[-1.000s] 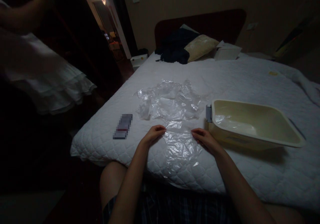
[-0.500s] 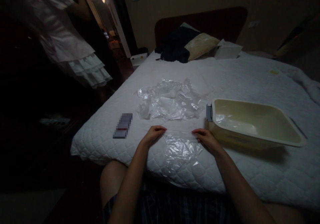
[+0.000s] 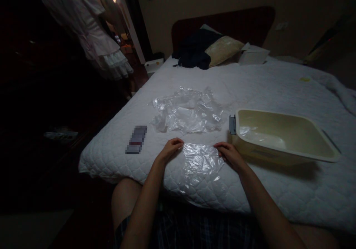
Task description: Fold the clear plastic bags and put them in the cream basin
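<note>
A clear plastic bag [image 3: 202,163] lies stretched over the near edge of the bed, its far edge drawn straight between my hands. My left hand [image 3: 171,148] pinches the left far corner. On the opposite corner, my right hand [image 3: 227,153] grips with thumb and fingertips closed. Beyond them, a heap of crumpled clear plastic bags [image 3: 189,110] spreads across the quilted white cover. Just right of my right hand stands a cream plastic bin [image 3: 278,156], lidless, with a grey latch [image 3: 232,125] on its left end.
A blurred-out phone-like object [image 3: 136,139] rests on the bed [image 3: 108,145] at left. Toward the headboard [image 3: 222,21] are dark clothing [image 3: 194,49], a beige pillow [image 3: 224,50] and a white box [image 3: 253,54]. A person in a pale dress [image 3: 91,30] stands left of the bed.
The bag's far edge has become tauter and its surface smoother between my hands, which have barely moved. The person at left has moved away toward the doorway.
</note>
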Action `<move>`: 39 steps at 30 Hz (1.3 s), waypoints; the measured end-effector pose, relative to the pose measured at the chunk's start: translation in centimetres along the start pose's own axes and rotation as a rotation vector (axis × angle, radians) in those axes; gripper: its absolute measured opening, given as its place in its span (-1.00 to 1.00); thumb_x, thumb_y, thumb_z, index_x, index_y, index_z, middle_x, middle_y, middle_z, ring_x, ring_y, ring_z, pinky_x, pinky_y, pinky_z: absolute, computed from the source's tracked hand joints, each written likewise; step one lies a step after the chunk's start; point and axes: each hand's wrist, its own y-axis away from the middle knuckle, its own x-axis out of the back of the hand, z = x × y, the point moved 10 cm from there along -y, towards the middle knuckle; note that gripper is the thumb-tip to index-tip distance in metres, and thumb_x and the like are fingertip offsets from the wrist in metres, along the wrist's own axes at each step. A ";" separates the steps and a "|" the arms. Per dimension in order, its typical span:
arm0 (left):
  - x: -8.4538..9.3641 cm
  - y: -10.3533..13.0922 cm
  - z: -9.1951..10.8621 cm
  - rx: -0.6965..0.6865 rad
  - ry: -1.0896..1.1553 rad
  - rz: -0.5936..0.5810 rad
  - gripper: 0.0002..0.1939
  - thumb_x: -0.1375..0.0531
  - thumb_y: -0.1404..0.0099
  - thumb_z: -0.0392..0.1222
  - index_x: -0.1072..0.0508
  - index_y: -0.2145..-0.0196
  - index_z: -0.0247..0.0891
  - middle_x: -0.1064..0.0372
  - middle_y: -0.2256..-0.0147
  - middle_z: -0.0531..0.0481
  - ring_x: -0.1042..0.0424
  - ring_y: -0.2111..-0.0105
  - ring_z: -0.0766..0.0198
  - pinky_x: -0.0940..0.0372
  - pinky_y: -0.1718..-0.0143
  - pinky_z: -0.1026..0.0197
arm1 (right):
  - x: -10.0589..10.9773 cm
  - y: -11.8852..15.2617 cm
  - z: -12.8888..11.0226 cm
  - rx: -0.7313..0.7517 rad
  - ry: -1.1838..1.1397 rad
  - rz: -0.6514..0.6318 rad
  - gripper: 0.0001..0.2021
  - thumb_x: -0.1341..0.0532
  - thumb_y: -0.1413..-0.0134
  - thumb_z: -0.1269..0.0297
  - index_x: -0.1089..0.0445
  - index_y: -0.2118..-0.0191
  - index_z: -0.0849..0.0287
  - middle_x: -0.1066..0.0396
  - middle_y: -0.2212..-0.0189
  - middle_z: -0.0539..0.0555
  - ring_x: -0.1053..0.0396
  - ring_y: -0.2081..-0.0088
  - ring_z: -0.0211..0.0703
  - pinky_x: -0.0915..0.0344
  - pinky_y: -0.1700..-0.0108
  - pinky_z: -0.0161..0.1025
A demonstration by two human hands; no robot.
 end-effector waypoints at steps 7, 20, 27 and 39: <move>1.8 1.7 2.6 -0.189 0.142 0.301 -0.80 -0.23 0.01 -0.16 -0.40 0.39 -0.27 -0.28 0.57 0.10 -0.25 0.59 0.45 -0.15 0.55 0.40 | 1.9 1.9 -2.4 0.130 -0.128 0.239 -0.75 -0.20 0.17 0.23 -0.40 0.27 0.15 -0.32 0.67 -0.07 -0.18 0.69 -0.36 -0.03 0.70 -0.42; -4.4 1.6 -1.7 0.277 0.748 0.005 -0.68 -0.02 -0.20 -0.11 -0.40 0.36 -0.46 -0.38 0.22 -0.32 -0.38 0.14 0.11 -0.26 0.12 0.19 | -10.2 1.2 -1.2 -0.300 -0.829 0.067 -0.80 -0.01 -0.10 0.21 -0.33 0.37 0.13 -0.42 0.29 0.10 -0.33 0.10 -0.22 -0.29 0.11 -0.29; -4.0 1.5 -2.3 0.289 0.808 -0.018 -0.65 -0.04 -0.18 -0.08 -0.37 0.28 -0.48 -0.32 0.12 -0.37 -0.31 0.06 0.05 -0.28 0.13 0.18 | -4.7 0.8 0.4 -0.270 -0.843 0.157 -0.81 0.01 -0.11 0.28 -0.32 0.37 0.15 -0.43 0.30 0.11 -0.37 0.18 -0.23 -0.33 0.22 -0.33; 1.7 2.8 0.5 0.088 0.523 0.171 -0.80 -0.20 -0.02 -0.20 -0.37 0.37 -0.34 -0.40 0.35 -0.11 -0.38 0.52 0.34 -0.24 0.61 0.35 | 1.7 1.2 -1.4 -0.036 -0.495 0.216 -0.89 -0.23 0.14 0.34 -0.40 0.39 0.19 -0.44 0.43 0.07 -0.39 0.42 -0.24 -0.33 0.45 -0.37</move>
